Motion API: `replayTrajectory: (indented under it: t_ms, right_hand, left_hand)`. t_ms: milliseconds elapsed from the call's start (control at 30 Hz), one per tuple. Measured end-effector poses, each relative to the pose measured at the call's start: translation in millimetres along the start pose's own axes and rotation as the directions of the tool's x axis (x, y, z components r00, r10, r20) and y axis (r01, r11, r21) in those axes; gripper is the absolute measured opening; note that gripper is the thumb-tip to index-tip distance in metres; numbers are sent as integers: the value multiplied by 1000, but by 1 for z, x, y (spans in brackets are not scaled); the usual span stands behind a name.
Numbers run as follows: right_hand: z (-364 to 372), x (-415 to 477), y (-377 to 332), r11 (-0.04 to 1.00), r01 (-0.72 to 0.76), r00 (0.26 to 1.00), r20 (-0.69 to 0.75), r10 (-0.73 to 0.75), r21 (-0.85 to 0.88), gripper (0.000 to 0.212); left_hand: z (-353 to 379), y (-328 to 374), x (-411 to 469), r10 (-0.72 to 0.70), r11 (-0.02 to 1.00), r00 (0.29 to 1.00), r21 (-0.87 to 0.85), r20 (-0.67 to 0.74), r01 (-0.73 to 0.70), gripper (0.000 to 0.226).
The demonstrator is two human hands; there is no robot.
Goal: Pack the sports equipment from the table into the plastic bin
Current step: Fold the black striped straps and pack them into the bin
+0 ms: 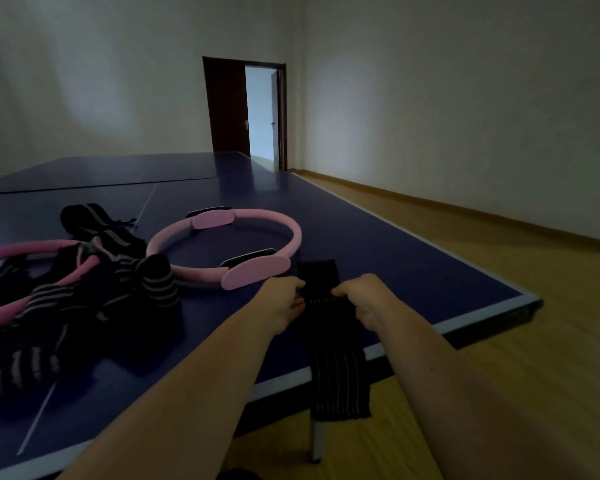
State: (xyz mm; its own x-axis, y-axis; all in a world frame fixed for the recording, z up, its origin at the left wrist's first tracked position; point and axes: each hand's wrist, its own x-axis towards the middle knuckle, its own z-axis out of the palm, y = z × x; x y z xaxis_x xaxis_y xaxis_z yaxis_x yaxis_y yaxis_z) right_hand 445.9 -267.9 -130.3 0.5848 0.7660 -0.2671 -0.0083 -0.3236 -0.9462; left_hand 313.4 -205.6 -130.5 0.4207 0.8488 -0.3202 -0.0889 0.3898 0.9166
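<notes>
A long black elastic wrap (333, 355) lies across the near right part of the blue table (395, 265), its near end hanging over the table's edge. My left hand (284, 301) pinches the wrap's left side and my right hand (362, 299) pinches its right side, both near its far end. A pink pilates ring (293, 233) with padded handles lies just left of the wrap. A second pink ring (21, 251) sits at the far left, partly covered by a heap of black striped wraps (94, 296). No plastic bin is in view.
The table's corner (530, 303) and a metal leg (316, 441) are on the right, above a wooden floor (499, 393). An open doorway (262, 116) stands at the far wall beyond the table.
</notes>
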Motion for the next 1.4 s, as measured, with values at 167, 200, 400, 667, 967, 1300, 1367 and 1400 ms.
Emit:
replayTrajectory:
  t_ms: [167, 200, 400, 667, 967, 1300, 1367, 1400]
  right_hand:
    - [19, 1, -2, 996, -7, 997, 76, 1, 84, 49]
    - [21, 1, -3, 992, 17, 996, 87, -28, 123, 56]
    - [42, -11, -16, 955, 204, 939, 232, -254, 217, 60]
    - [120, -58, -47, 878, 389, 722, 499, -478, 279, 91]
    - [220, -103, -70, 833, 404, 621, 554, -554, 379, 49]
    - [266, -112, -88, 778, 625, 720, 335, -607, 67, 16]
    - [273, -118, -91, 822, 547, 745, 354, -565, 161, 19]
    - [276, -122, -93, 839, 492, 750, 377, -543, 231, 21]
  left_hand:
    - [-6, 1, 10, -22, 997, 1000, 81, 21, 20, 25]
    - [-9, 3, 11, -13, 997, 1000, 77, 11, 12, 28]
    - [-44, 28, 6, 76, 996, 994, -46, -80, -80, 35]
    - [-125, 69, -42, 311, 939, 934, -96, -178, -331, 29]
    - [-220, 96, -97, 357, 902, 887, -137, -294, -409, 23]
    - [-264, 109, -109, 567, 823, 730, 236, -382, -516, 32]
    - [-266, 109, -109, 617, 787, 682, 315, -392, -530, 40]
    - [-266, 110, -112, 624, 781, 689, 288, -368, -554, 40]
